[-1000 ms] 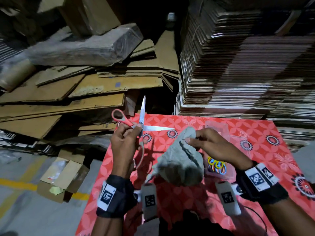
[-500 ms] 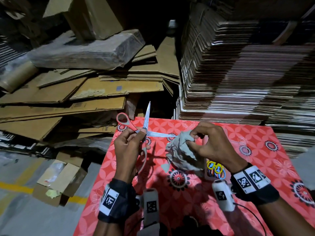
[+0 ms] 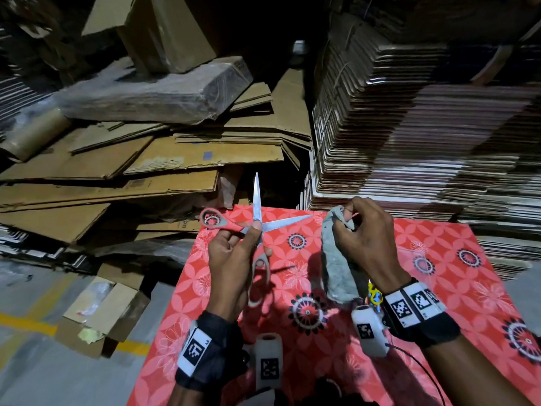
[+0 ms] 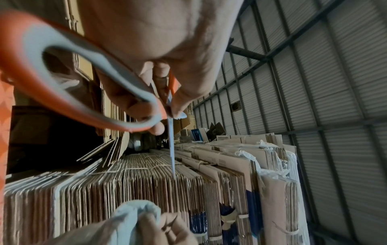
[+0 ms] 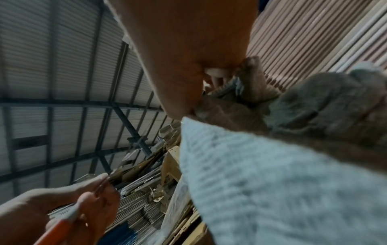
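Observation:
My left hand (image 3: 234,253) pinches a pair of scissors (image 3: 257,212) at the pivot; its red and grey handles (image 4: 69,79) spread wide and the two blades stand open, one pointing up, one to the right. My right hand (image 3: 363,238) grips the top of a grey cloth (image 3: 336,259), which hangs down in a folded bundle above the red patterned table (image 3: 292,332). The cloth (image 5: 272,174) fills the right wrist view. About a hand's width separates the scissors and the cloth.
Flattened cardboard sheets (image 3: 117,177) lie piled beyond the table at left. A tall stack of bundled cartons (image 3: 409,127) rises at the back right. Small colourful items (image 3: 374,297) lie on the table under my right wrist. Concrete floor with a yellow line (image 3: 29,320) lies left.
My right hand has gathered the cloth into a narrower bundle and raised it, moving right. The left hand has kept the scissors spread open in nearly the same place.

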Demonstrator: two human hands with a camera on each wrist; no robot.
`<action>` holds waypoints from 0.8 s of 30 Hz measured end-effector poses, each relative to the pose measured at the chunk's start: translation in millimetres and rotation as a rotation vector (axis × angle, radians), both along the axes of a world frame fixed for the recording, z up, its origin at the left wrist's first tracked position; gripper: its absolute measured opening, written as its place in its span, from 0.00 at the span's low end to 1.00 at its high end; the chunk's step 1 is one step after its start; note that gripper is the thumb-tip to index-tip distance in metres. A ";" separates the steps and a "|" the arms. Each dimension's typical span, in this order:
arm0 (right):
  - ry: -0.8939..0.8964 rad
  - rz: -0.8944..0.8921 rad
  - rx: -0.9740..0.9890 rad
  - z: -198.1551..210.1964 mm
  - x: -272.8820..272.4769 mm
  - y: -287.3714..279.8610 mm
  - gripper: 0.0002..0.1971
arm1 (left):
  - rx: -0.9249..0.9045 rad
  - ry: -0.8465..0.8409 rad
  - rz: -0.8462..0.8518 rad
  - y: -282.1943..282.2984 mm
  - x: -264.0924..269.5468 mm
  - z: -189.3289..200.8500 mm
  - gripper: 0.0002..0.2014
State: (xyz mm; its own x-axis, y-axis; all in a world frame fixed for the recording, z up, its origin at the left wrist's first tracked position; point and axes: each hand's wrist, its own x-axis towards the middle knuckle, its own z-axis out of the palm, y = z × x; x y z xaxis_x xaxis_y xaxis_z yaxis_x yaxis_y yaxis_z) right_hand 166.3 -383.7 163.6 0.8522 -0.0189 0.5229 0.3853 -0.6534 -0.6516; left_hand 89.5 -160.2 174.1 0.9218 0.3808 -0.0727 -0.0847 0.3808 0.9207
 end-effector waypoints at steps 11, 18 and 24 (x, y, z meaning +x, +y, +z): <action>-0.051 0.145 0.104 11.8 -34.1 37.1 0.08 | 0.089 0.020 0.063 -32.3 -1.5 -9.8 0.16; -0.044 0.274 0.158 4.9 -50.8 52.9 0.14 | 0.102 -0.044 0.120 -41.9 -1.6 -16.6 0.11; -0.091 0.176 0.193 2.0 -56.9 57.7 0.14 | 0.114 -0.071 0.125 -42.5 -7.1 -16.8 0.08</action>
